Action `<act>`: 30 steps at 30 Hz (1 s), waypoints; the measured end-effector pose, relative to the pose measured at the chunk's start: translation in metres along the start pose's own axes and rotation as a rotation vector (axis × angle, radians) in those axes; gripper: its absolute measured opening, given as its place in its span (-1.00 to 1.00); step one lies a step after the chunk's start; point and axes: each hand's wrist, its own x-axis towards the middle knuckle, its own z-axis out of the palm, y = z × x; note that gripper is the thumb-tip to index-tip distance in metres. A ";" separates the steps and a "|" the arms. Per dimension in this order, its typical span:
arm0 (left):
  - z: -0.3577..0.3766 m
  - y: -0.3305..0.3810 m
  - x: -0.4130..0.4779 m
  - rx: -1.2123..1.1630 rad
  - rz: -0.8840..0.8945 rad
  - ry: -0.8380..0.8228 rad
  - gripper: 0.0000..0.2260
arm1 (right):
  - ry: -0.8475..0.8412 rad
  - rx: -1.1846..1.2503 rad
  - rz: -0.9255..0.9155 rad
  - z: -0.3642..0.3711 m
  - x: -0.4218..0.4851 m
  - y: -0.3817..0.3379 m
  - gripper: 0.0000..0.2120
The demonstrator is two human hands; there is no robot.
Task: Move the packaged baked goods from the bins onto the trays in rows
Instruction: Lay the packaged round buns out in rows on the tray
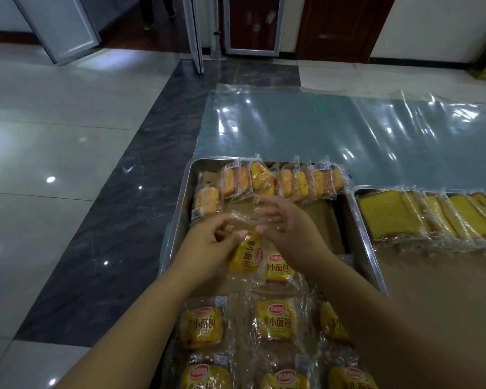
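A steel tray [190,175] holds a back row of small bread packs [281,179] standing on edge, plus one pack [205,202] at the left side. Over the tray's middle, my left hand [208,248] and my right hand [289,226] both pinch the clear wrapper of a yellow bread pack [246,255] that hangs between them. A second yellow pack [278,268] lies just under my right wrist. More packs [275,320] lie flat in rows near the bottom of the view.
A second steel tray [358,192] on the right carries a row of wrapped yellow cake slices [432,217]. Brown cardboard [432,290] lies in front of it. Clear plastic sheeting [320,127] covers the table behind. Glossy tiled floor [68,164] lies to the left.
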 end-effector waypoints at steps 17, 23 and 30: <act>-0.029 -0.038 0.022 0.644 0.051 0.240 -0.75 | -0.174 -0.413 0.129 0.024 0.020 0.016 -0.70; -0.034 -0.050 0.059 0.918 0.081 0.039 -0.62 | -0.374 -0.672 0.042 0.049 0.031 0.015 -0.70; -0.034 -0.063 0.085 1.182 0.099 -0.034 -0.49 | -0.476 -0.861 -0.101 0.060 0.032 0.030 -0.62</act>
